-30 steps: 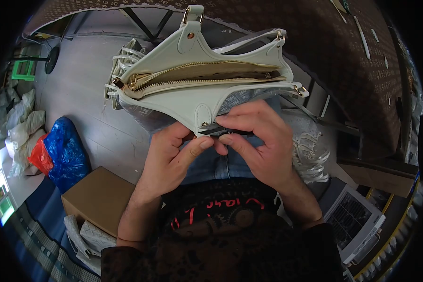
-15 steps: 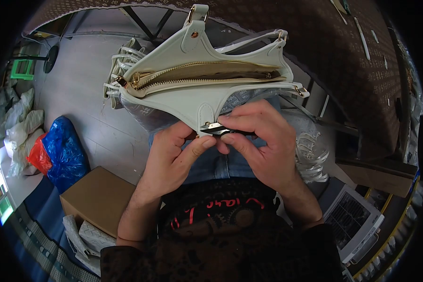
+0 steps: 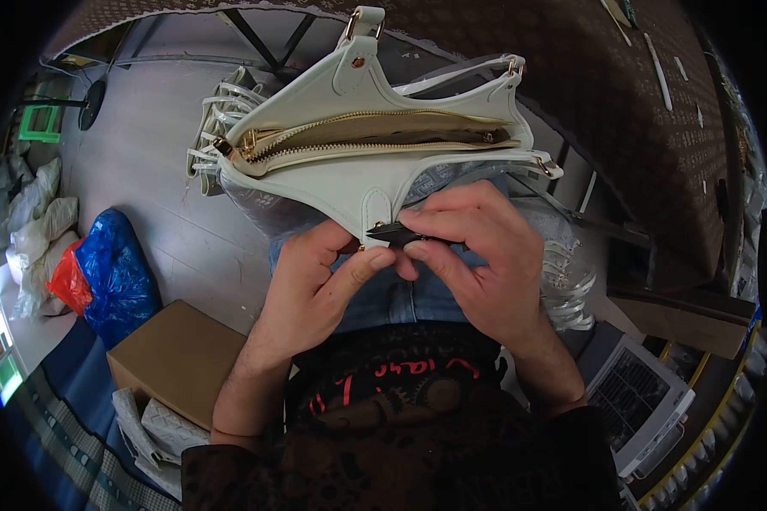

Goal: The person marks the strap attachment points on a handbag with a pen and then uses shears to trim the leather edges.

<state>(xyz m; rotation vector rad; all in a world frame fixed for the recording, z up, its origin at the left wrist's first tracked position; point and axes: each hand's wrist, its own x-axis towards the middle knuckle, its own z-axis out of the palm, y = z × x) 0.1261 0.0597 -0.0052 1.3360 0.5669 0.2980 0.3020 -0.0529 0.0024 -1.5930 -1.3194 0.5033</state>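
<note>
A white handbag point(image 3: 332, 175) with its gold zipper open sits in front of me, its near strap tab point(image 3: 376, 209) pointing toward me. My left hand point(image 3: 320, 277) is closed, thumb and fingers pinching the end of this tab. Between the thumb and fingers of my right hand point(image 3: 477, 243) are small dark thread snips point(image 3: 392, 232). Their pointed tip lies against the tab beside its gold fitting. My fingers cover the rest of the tool, and the exact contact at the tip is too small to make out.
Bundled white straps point(image 3: 226, 119) and plastic-wrapped pieces lie behind and beside the bag. A brown patterned cloth point(image 3: 605, 94) hangs at the upper right. To the left are a cardboard box point(image 3: 179, 362) and a blue plastic bag point(image 3: 119, 281); a solar-panel-like unit point(image 3: 635, 396) stands at the lower right.
The snips have rolled slightly in my right hand, so the blades look dark instead of shiny. The right hand has shifted a little to the right; the left stays in place.
</note>
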